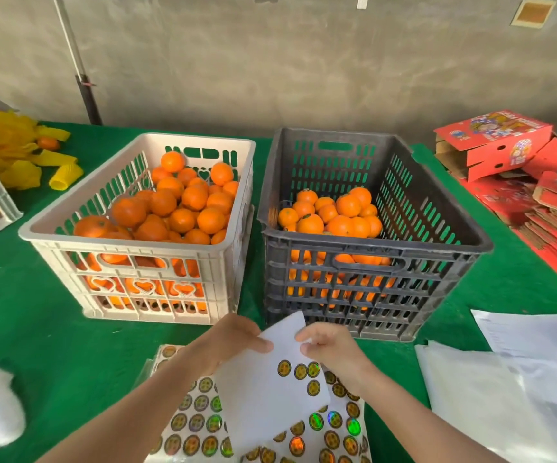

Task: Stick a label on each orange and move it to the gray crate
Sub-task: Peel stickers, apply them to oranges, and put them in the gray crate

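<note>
left grip [233, 342] pinching the mostly bare label sheet [267, 389] at its top edge, right grip [330, 349] pinching it just beside | sheet hanging over full sticker sheets [196, 424] on the green counter [19, 312] | oranges [183, 208] sitting piled in white crate [130, 245] and gray crate [404, 249] right behind | red boxes [494, 142], loose papers [504, 396] crowding the right
</note>
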A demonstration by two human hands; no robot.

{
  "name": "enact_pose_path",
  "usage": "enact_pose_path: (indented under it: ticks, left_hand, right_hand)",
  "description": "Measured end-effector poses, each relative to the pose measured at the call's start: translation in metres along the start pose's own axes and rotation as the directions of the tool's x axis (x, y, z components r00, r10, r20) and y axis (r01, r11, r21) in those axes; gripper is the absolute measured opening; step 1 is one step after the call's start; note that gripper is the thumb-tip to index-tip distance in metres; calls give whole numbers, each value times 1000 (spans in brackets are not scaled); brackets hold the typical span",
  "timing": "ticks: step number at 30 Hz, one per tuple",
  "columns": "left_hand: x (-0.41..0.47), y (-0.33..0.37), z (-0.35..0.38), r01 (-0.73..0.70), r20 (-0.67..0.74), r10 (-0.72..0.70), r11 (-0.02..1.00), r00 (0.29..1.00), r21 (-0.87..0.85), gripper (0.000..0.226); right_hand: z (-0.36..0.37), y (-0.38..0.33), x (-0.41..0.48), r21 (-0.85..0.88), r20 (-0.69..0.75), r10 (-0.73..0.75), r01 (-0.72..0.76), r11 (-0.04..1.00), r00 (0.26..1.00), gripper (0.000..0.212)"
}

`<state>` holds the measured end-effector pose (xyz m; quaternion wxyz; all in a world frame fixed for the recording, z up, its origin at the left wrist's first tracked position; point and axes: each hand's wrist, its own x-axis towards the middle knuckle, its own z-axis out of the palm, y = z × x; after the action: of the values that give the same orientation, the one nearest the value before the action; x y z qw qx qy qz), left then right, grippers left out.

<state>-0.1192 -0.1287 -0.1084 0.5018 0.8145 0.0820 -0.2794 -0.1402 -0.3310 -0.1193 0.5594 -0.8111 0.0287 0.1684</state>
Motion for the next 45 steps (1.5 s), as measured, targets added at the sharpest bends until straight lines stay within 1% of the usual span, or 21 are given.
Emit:
enact_pose_path:
  ticks: [2, 3, 5, 7, 9, 12, 15, 17, 20, 22, 24, 26, 28, 30, 33, 36, 37, 39, 40, 42, 45]
  left_hand:
    - [2, 2, 1, 50, 45, -46, 996, 998, -78, 7]
    - [2, 4, 1, 77, 70, -69, 991, 995, -111, 12]
    - [1, 7, 1, 96, 116, -83, 989, 990, -110, 23]
    - [2, 7, 1, 97, 149, -80, 989, 986, -108, 25]
    - [4, 6, 2, 86, 186, -62, 989, 981, -123, 19]
    - [9, 4, 4, 74, 251, -40, 989, 967, -129, 11]
    - [13, 4, 6, 52, 269, -35, 997, 962, -59, 9]
    - [15, 2, 6, 13, 272, -22, 999, 962, 37, 10]
    - [16, 0, 4, -78, 294, 5, 968, 956, 238, 16]
    - [18, 0, 3, -182, 328, 48, 902, 943, 391, 17]
    - [18, 2, 6, -280, 365, 98, 827, 926, 487, 19]
    - [15, 4, 9, -343, 365, 158, 780, 917, 524, 22]
    - [11, 6, 9, -385, 291, 261, 737, 920, 556, 32]
    - [1, 12, -6, -435, 110, 451, 722, 886, 538, 34]
    - [-20, 23, -52, -596, -174, 727, 655, 664, 464, 9]
    - [-36, 28, -104, -616, -483, 727, 679, 488, 399, 9]
    - [-37, 29, -119, -610, -563, 695, 697, 448, 377, 13]
    - [-35, 29, -149, -558, -674, 633, 738, 380, 378, 21]
    - [-30, 28, -165, -510, -702, 611, 762, 365, 399, 23]
    - [-18, 27, -201, -364, -718, 562, 823, 411, 436, 26]
    - [3, 28, -250, -47, -666, 438, 854, 604, 519, 45]
  right_hand:
    - [4, 6, -7, -180, -79, -129, 113, 977, 988, 13]
    - [7, 9, -11, -325, -130, -249, 196, 925, 960, 14]
    - [12, 13, -20, -528, -157, -535, 387, 756, 830, 19]
    - [16, 15, -24, -579, -51, -712, 560, 592, 700, 19]
    - [20, 14, -26, -574, 6, -766, 629, 524, 643, 17]
    - [19, 12, -25, -571, 10, -796, 657, 492, 605, 12]
    - [19, 11, -29, -581, 66, -825, 694, 426, 561, 12]
    - [20, 13, -31, -530, 66, -801, 701, 477, 594, 15]
    - [17, 7, -35, -329, -70, -665, 612, 719, 744, 19]
    - [14, -2, -33, -236, -143, -554, 516, 824, 820, 22]
    - [14, -15, -31, -197, -177, -501, 468, 861, 847, 20]
    - [17, -30, -30, -178, -185, -509, 481, 858, 840, 18]
    - [20, -50, -29, -180, -181, -570, 542, 821, 802, 23]
    - [23, -77, -26, -204, -187, -662, 631, 749, 726, 22]
    - [34, -124, -11, -261, -215, -800, 757, 599, 560, 7]
    - [58, -171, 20, -295, -236, -857, 807, 512, 457, 17]
    - [70, -185, 34, -299, -231, -860, 808, 508, 455, 23]
    - [96, -205, 65, -309, -177, -837, 778, 547, 518, 38]
    - [110, -212, 80, -320, -138, -811, 749, 580, 569, 45]
    - [132, -216, 107, -383, -74, -761, 687, 618, 644, 56]
    - [149, -211, 138, -521, -1, -691, 589, 617, 723, 70]
